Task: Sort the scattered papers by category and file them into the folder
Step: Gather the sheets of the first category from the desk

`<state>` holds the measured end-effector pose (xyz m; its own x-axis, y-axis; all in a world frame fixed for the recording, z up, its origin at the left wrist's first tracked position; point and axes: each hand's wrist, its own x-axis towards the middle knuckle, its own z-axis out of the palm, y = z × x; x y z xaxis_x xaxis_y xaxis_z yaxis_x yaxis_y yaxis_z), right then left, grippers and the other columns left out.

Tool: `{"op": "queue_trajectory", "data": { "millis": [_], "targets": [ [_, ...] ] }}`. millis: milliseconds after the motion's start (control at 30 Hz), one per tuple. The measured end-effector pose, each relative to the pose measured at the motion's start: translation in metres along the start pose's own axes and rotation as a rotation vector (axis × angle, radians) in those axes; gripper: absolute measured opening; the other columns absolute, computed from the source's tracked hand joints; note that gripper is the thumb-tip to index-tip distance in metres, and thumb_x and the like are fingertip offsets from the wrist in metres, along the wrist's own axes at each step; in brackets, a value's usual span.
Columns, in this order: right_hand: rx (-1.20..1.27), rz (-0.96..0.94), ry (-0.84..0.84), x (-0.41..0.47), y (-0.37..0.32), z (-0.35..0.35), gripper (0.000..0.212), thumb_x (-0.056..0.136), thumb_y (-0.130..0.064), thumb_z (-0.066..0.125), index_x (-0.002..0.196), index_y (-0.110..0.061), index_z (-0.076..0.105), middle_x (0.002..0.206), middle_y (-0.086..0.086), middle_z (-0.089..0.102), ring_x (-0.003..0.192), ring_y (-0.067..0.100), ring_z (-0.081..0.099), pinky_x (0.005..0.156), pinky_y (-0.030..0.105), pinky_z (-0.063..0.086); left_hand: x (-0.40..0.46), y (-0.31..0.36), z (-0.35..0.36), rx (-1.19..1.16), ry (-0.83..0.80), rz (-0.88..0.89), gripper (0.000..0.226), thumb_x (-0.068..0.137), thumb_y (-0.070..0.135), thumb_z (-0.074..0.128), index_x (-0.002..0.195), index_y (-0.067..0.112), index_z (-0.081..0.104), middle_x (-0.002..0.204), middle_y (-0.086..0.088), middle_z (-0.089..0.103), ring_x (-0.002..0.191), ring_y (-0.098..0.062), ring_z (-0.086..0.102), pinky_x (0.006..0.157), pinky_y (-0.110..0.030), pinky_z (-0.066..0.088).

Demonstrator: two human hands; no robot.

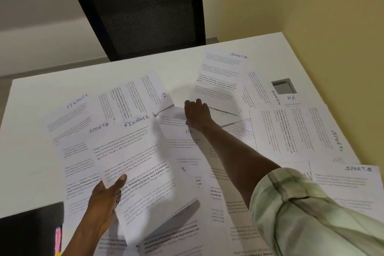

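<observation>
- The left hand (pixel 105 199) holds a FINANCE sheet (pixel 137 164) by its near edge, thumb on top and fingers underneath, so the page lifts off the pile and its far right side sags toward the table (pixel 33 151)
- Held by that one edge, the sheet could fold or slip out of the pinch if it is swung quickly; supporting it nearer its middle would reduce the risk
- Just under and left of that grip lies a SPORTS sheet (pixel 83 147); a careless lift could drag it along and mix the two categories
- The right hand (pixel 196 113) reaches well beyond the left grip, fingers curled down onto the far edge of a sheet; whether it has pinched the sheet or only presses on it, I cannot tell
- Just nearer than that hand lies a page marked HR (pixel 187 137), overlapped by neighbours, so more than one page may come up together
- The right forearm and its rolled sleeve (pixel 291 210) lie across several loose pages; pulling the arm back could sweep them toward the near edge of the table
- The loose papers lie all around both hands; a second SPORTS sheet (pixel 222 72) lies beyond the right hand, and another FINANCE page (pixel 70 114) sits beyond the left
- I judge the dark object (pixel 31 230) near the left wrist may be the folder, though I cannot be sure
</observation>
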<state>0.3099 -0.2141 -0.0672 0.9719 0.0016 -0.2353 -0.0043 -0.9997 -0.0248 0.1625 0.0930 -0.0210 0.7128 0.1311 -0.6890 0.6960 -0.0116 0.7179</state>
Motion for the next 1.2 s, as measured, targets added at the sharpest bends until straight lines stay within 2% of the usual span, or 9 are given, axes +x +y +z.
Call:
{"op": "queue_trajectory", "data": {
  "millis": [233, 367, 467, 567, 633, 767, 833, 1000, 1200],
  "targets": [
    [0.054, 0.009, 0.042, -0.006, -0.001, -0.012, 0.021, 0.084, -0.013, 0.055, 0.102, -0.014, 0.065, 0.1, 0.005, 0.066, 0.107, 0.028, 0.048, 0.086, 0.04, 0.037, 0.005, 0.005, -0.005, -0.017, -0.003, 0.041, 0.08, 0.079, 0.032, 0.078, 0.142, -0.004, 0.044, 0.144, -0.029, 0.038, 0.136, -0.05, 0.028, 0.113, -0.056, 0.023],
    [0.266, 0.063, 0.15, -0.027, 0.0, -0.028, 0.014, 0.082, -0.01, 0.055, 0.076, -0.016, 0.066, 0.08, 0.004, 0.069, 0.091, 0.028, 0.054, 0.082, 0.039, 0.039, -0.005, 0.017, -0.004, -0.029, -0.009, 0.022, 0.064, 0.093, 0.018, 0.066, 0.136, -0.018, 0.035, 0.138, -0.036, 0.038, 0.133, -0.049, 0.033, 0.112, -0.053, 0.021],
    [0.422, 0.06, 0.198, -0.048, -0.002, -0.057, 0.021, 0.078, -0.01, 0.058, 0.06, -0.018, 0.055, 0.064, -0.004, 0.059, 0.07, 0.022, 0.056, 0.073, 0.035, 0.045, -0.006, 0.023, -0.005, -0.035, 0.029, 0.036, 0.051, 0.086, 0.025, 0.073, 0.125, -0.004, 0.057, 0.087, -0.008, 0.07, 0.085, -0.016, 0.059, 0.086, -0.022, 0.051],
    [0.461, 0.026, 0.255, -0.069, -0.003, -0.08, 0.014, 0.079, -0.01, 0.061, 0.065, -0.01, 0.064, 0.067, 0.001, 0.067, 0.064, 0.021, 0.06, 0.06, 0.03, 0.05, -0.008, 0.031, -0.01, -0.086, 0.056, -0.003, 0.042, 0.074, 0.036, 0.076, 0.105, 0.015, 0.057, 0.048, 0.013, 0.042, 0.045, -0.002, 0.034, 0.067, -0.016, 0.049],
    [0.436, -0.026, 0.369, -0.082, -0.003, -0.099, 0.016, 0.079, -0.007, 0.062, 0.064, -0.009, 0.063, 0.065, 0.002, 0.064, 0.063, 0.023, 0.06, 0.053, 0.025, 0.041, -0.01, 0.036, -0.016, -0.092, 0.075, 0.024, 0.064, 0.081, 0.033, 0.076, 0.134, 0.009, 0.049, 0.041, 0.015, 0.039, 0.036, 0.002, 0.03, 0.047, -0.011, 0.043],
    [0.389, -0.035, 0.344, -0.1, -0.012, -0.163, 0.014, 0.092, -0.021, 0.061, 0.079, -0.017, 0.064, 0.073, -0.004, 0.056, 0.063, 0.014, 0.053, 0.055, 0.018, 0.03, -0.011, 0.041, -0.036, -0.119, 0.046, 0.096, 0.097, 0.075, 0.036, 0.081, 0.151, 0.004, 0.031, 0.078, 0.006, 0.067, 0.072, -0.009, 0.062, 0.073, -0.023, 0.055],
    [0.296, -0.007, 0.394, -0.109, -0.012, -0.193, 0.01, 0.093, -0.028, 0.062, 0.091, -0.02, 0.067, 0.084, 0.0, 0.062, 0.068, 0.012, 0.051, 0.065, 0.019, 0.036, -0.019, 0.047, -0.041, -0.136, 0.035, 0.134, 0.068, 0.08, 0.03, 0.078, 0.141, 0.011, 0.051, 0.105, 0.001, 0.07, 0.094, -0.02, 0.063, 0.089, -0.033, 0.05],
    [0.122, -0.168, 0.588, -0.146, -0.016, -0.262, 0.014, 0.091, -0.025, 0.064, 0.098, -0.014, 0.071, 0.093, 0.008, 0.068, 0.074, 0.017, 0.053, 0.067, 0.025, 0.035, -0.037, 0.068, -0.039, -0.058, 0.106, 0.288, 0.024, 0.095, 0.015, 0.065, 0.119, 0.012, 0.064, 0.086, -0.001, 0.064, 0.061, -0.011, 0.054, 0.056, -0.022, 0.043],
    [0.029, -0.283, 0.529, -0.198, -0.031, -0.336, 0.01, 0.091, -0.016, 0.063, 0.099, -0.014, 0.07, 0.1, 0.007, 0.07, 0.072, 0.014, 0.049, 0.063, 0.023, 0.033, -0.061, 0.114, -0.027, 0.135, 0.168, 0.545, 0.024, 0.097, 0.019, 0.062, 0.12, 0.013, 0.065, 0.103, -0.006, 0.07, 0.077, -0.017, 0.061, 0.064, -0.021, 0.051]
  ]
}}
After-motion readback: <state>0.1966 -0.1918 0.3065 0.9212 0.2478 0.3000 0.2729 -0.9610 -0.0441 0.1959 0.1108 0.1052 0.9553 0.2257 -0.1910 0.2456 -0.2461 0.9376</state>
